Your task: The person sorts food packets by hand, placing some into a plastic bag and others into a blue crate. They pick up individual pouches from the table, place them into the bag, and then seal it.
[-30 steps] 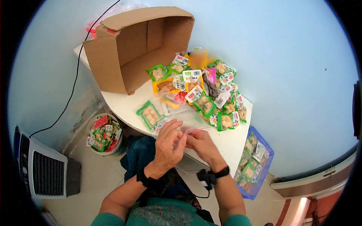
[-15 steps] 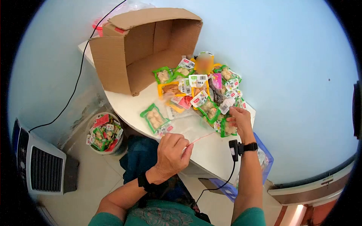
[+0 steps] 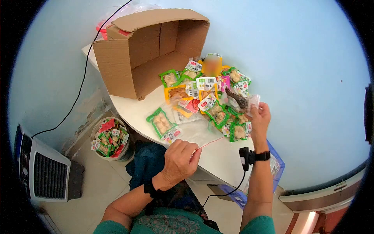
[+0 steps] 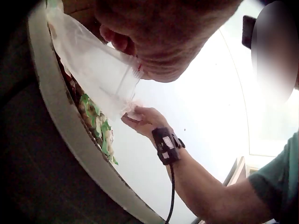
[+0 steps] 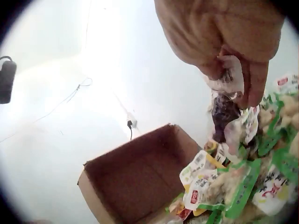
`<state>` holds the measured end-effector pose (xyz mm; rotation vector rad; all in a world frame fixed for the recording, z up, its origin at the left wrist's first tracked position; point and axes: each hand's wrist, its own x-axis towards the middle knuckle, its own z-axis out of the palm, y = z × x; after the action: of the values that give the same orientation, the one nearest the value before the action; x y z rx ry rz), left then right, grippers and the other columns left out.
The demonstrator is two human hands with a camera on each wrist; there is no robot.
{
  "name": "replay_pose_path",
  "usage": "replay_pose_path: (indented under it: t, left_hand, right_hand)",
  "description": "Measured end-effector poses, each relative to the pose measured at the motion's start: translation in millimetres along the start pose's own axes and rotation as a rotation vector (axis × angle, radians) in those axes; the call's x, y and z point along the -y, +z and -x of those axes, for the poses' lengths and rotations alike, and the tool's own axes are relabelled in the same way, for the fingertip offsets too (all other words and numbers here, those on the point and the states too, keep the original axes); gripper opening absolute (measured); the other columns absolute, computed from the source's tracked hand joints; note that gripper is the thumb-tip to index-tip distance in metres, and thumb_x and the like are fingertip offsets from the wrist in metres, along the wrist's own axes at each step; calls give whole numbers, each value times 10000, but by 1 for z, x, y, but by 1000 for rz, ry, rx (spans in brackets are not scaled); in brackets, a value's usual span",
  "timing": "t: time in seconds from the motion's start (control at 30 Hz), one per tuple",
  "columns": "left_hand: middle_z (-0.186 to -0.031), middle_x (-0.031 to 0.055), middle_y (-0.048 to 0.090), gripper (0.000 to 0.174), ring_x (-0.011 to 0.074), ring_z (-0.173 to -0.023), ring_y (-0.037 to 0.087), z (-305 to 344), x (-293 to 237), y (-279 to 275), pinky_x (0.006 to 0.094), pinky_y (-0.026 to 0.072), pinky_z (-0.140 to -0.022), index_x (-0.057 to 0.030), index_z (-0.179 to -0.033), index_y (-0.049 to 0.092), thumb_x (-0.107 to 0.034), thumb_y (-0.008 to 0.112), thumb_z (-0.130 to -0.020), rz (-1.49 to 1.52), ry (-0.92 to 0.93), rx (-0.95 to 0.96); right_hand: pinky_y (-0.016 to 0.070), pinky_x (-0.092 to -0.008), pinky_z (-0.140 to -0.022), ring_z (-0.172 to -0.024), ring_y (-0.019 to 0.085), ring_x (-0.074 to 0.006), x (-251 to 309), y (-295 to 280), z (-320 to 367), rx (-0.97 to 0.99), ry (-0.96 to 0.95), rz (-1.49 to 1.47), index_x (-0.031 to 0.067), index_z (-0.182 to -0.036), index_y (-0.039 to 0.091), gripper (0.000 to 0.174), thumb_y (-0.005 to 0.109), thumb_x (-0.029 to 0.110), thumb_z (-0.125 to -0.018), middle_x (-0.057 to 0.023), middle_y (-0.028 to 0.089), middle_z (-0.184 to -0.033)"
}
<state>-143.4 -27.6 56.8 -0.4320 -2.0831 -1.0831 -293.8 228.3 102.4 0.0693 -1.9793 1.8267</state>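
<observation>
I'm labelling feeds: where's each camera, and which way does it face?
Head: on the head, facing forward and down at the table; left hand and right hand show.
Left wrist: on that wrist, facing the clear bag; both hands show.
Right wrist: on that wrist, facing packets and cardboard box; right hand shows.
Head and right wrist share the box.

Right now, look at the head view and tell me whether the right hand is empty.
No: the right hand grips a dark-filled packet by its pale end.
</observation>
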Motion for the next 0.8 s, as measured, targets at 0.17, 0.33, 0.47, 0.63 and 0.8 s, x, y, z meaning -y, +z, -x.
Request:
replay_pose_path:
  t: [0.17,0.33,0.47,0.63,0.8]
  left_hand:
    - [-704,68,595,173,250,-610,569,-1,-1,-1,365,435,-574,-58,-803,614,15,761,-749,13,-23,-17]
    - [-709,86,612,146,241,-596,588,-2,-6,0,352,454,-556,-44,-816,625,9,754,-772,37,-83,-25]
    - [-712,100,619,131,233,-587,594,0,-6,2,336,451,-517,-39,-824,633,-4,755,-789,67,-113,-30]
    - [-707,97,610,129,219,-581,592,1,-9,5,326,446,-502,-32,-828,631,-12,755,-799,71,-116,-16]
    - [-703,91,600,125,210,-574,578,2,-10,8,322,439,-500,-32,-828,625,-14,748,-808,69,-124,-8]
  right_hand:
    - [552,-242,-623,-708,649,-95,70,-43,27,74,-146,286,3,-1039,633,122,619,102,-970,-48,694,-874]
    - [503,-229,-529,-639,622,-82,97,-71,55,109,125,305,0,-1002,643,112,612,102,-968,-41,692,-832]
    - [493,-219,-515,-640,636,-83,93,-87,81,175,204,252,3,-1016,646,108,624,91,-958,-44,697,-820]
    - [504,-255,-556,-663,640,-112,70,-96,86,314,190,494,-19,-1133,665,221,651,70,-931,-48,714,-838]
    - [531,-294,-707,-789,657,-177,47,-63,81,441,182,554,-25,-1188,655,323,688,42,-874,-89,703,-897]
